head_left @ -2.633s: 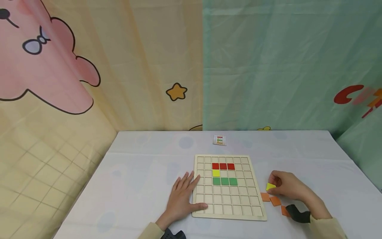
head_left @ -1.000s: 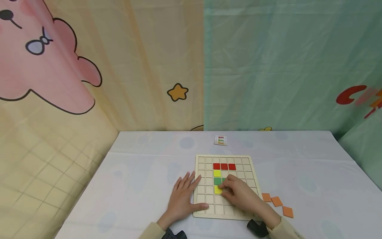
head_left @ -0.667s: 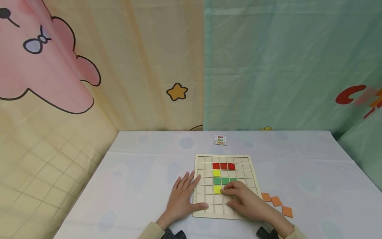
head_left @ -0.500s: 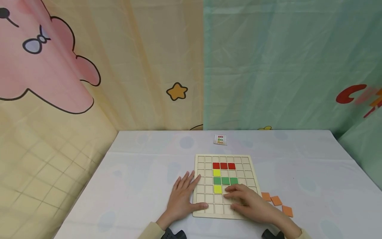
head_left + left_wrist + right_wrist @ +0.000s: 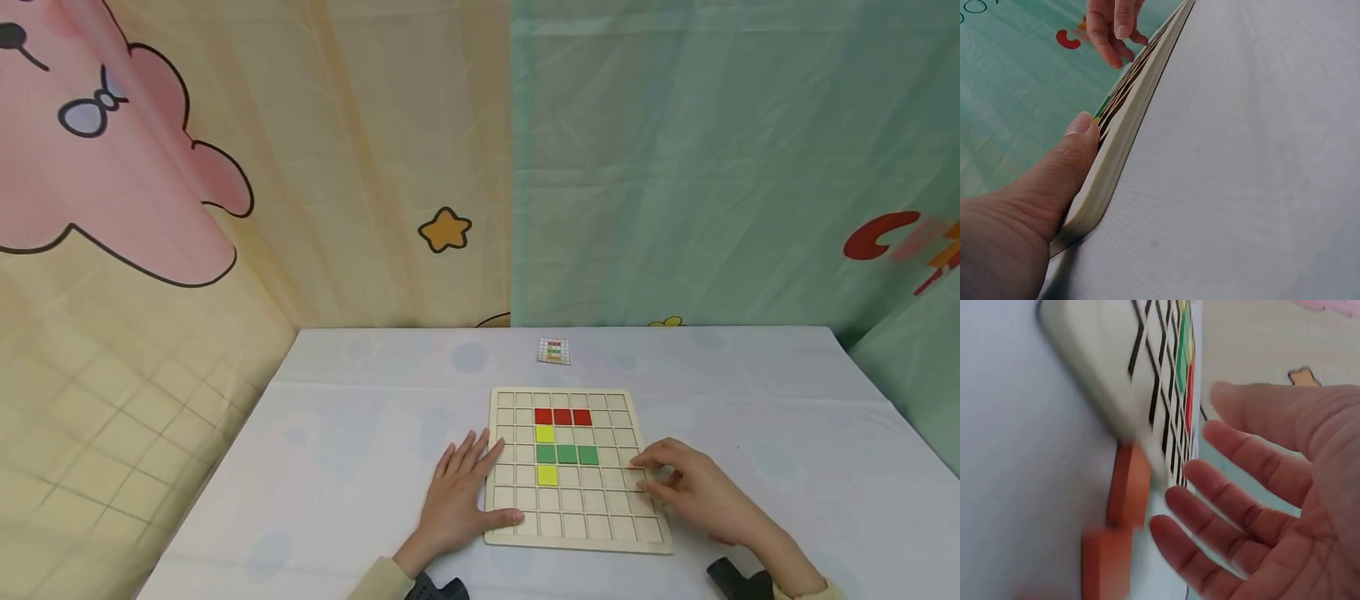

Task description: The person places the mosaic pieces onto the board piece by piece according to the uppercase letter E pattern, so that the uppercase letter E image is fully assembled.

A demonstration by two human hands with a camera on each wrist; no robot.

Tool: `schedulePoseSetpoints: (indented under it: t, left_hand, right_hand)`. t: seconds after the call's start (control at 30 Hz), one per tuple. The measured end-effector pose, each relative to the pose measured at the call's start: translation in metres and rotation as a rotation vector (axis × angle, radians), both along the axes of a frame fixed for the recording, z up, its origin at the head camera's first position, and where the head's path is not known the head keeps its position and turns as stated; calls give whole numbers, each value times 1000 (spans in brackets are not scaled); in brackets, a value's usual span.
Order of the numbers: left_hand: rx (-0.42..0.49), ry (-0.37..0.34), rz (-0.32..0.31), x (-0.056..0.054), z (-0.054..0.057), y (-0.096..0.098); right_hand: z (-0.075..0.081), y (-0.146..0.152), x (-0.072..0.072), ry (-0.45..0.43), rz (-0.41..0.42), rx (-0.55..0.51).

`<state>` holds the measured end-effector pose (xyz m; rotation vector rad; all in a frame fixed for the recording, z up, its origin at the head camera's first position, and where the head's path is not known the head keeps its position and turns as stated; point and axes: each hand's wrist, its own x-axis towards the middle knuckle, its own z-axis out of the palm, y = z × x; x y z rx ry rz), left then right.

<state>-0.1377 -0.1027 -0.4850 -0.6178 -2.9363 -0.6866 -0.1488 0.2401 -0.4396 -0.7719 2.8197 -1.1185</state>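
A wooden grid board (image 5: 573, 546) lies on the table, with a row of red tiles (image 5: 562, 417), a row of green tiles (image 5: 567, 454), one yellow tile (image 5: 544, 433) between the rows and another yellow tile (image 5: 547, 475) below the green. My left hand (image 5: 453, 504) rests at the board's left side, fingers spread, thumb over its near left corner. Over the board's right edge is my right hand (image 5: 701, 492), fingers parted and holding nothing. Orange tiles (image 5: 1129, 487) lie beside the board under it, seen in the right wrist view; in the head view the hand hides them.
A small printed card (image 5: 553, 351) with a coloured grid pattern lies beyond the board. The white table (image 5: 360, 433) is backed by a yellow curtain (image 5: 390, 167) and a green curtain (image 5: 675, 167).
My right hand brought a yellow tile from the right and left it in a cell below the green row. It then drew back rightward over the orange tiles. The left hand stays put.
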Motion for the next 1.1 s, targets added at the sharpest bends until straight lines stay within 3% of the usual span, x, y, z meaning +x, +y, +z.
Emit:
schedulePoseSetpoints:
  t: [0.13, 0.3, 0.6, 0.9, 1.1]
  left_hand:
    - [-1, 3, -1, 0, 0, 0]
    - [-2, 10, -2, 0, 0, 0]
    - [-4, -2, 4, 1, 1, 0]
    - [-1, 9, 1, 1, 1, 0]
    - [-5, 14, 2, 1, 1, 0]
  right_hand:
    - [0, 18, -3, -78, -78, 121]
    - [-1, 30, -5, -167, -59, 199]
    - [-5, 29, -5, -174, -1, 143]
    - [-5, 27, -4, -121, -101, 151]
    - [-6, 25, -7, -157, -129, 115]
